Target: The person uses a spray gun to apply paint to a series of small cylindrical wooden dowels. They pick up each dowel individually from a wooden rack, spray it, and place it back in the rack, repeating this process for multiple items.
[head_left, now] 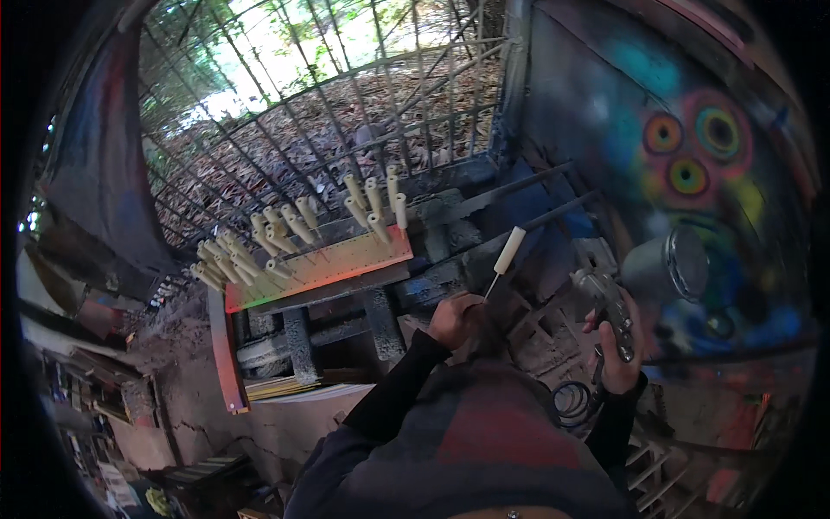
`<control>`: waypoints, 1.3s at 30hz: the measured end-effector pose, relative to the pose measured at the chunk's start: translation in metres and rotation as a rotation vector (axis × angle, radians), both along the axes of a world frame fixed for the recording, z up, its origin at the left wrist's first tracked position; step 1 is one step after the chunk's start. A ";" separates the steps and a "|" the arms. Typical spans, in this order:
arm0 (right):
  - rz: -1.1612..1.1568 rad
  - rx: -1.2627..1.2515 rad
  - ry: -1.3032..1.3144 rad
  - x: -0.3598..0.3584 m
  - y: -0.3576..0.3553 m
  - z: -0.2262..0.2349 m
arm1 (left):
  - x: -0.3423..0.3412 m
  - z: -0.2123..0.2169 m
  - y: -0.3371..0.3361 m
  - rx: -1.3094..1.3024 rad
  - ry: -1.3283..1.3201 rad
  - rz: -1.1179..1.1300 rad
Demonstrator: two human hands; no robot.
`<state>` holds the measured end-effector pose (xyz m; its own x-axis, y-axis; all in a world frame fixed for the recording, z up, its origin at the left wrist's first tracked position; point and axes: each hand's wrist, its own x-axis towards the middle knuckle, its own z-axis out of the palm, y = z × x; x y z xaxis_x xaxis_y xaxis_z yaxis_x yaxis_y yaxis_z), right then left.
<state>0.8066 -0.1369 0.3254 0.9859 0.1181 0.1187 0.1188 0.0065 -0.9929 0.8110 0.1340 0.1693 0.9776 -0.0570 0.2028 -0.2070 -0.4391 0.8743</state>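
My left hand (pixel 456 320) is closed round the lower end of a thin stick that carries a pale cream cylinder (pixel 509 251), tilted up to the right. In my right hand (pixel 619 346) is a metal spray gun (pixel 603 298) with a grey cup (pixel 664 264) at its far side; my fingers wrap its handle and trigger area. The gun and the cylinder are apart. Left of my left hand, several similar cream cylinders (pixel 298 221) stand on thin sticks in a paint-stained board (pixel 324 270), coloured from orange and yellow to green.
The board rests on a dark, paint-crusted rack (pixel 380 324). Behind it stands a metal grille (pixel 346 112) with dry leaves beyond. A dark panel with sprayed coloured rings (pixel 588 112) rises at the right. A coiled hose (pixel 571 404) hangs below my right hand.
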 end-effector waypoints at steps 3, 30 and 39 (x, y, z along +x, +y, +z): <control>-0.038 -0.070 -0.031 -0.004 -0.004 0.007 | 0.022 -0.001 -0.012 0.038 -0.021 -0.092; -0.052 -0.274 -0.150 -0.017 -0.018 0.014 | 0.036 0.031 -0.030 0.087 0.019 -0.072; 0.102 -0.292 -0.151 -0.023 -0.017 0.006 | 0.037 0.030 -0.028 0.051 0.043 -0.059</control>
